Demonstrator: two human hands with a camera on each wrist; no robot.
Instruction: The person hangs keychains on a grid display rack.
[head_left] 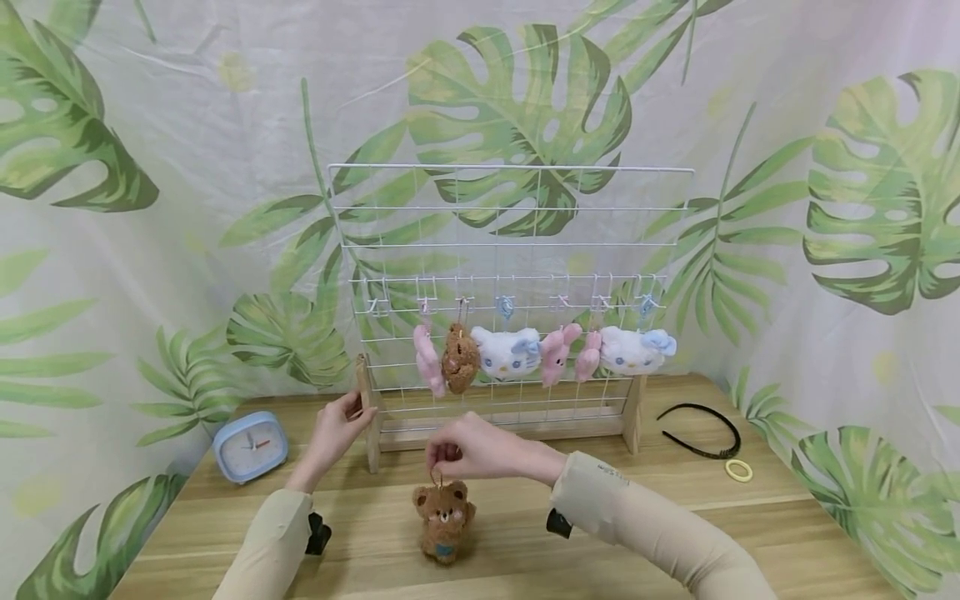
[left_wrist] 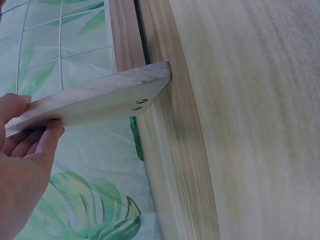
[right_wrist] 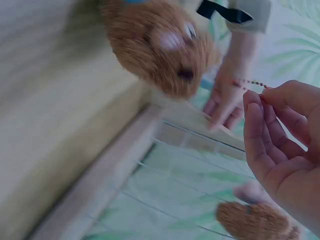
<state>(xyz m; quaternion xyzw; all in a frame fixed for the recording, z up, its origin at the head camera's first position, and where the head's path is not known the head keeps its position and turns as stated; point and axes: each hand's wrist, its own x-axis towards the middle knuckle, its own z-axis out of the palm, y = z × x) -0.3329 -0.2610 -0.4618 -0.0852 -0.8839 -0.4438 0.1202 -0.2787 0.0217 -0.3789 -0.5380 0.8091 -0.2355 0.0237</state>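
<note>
From a thin ball chain pinched by my right hand (head_left: 476, 450) hangs a brown plush bear keychain (head_left: 444, 521), in front of the rack. The right wrist view shows the chain (right_wrist: 255, 82) between thumb and forefinger, with the blurred bear (right_wrist: 160, 45) beside it. My left hand (head_left: 339, 429) grips the left wooden upright (head_left: 367, 417) of a white wire grid rack (head_left: 517, 169). In the left wrist view, thumb and fingers lie on either side of that wooden board (left_wrist: 110, 92). Another brown plush (head_left: 460, 358) hangs on the rack.
Pink plushes (head_left: 429, 361) and white cat plushes (head_left: 637, 350) hang in a row on the grid's hooks. A blue clock (head_left: 251, 447) stands at the table's left. A black headband (head_left: 731, 425) and a yellow ring (head_left: 738, 471) lie at the right.
</note>
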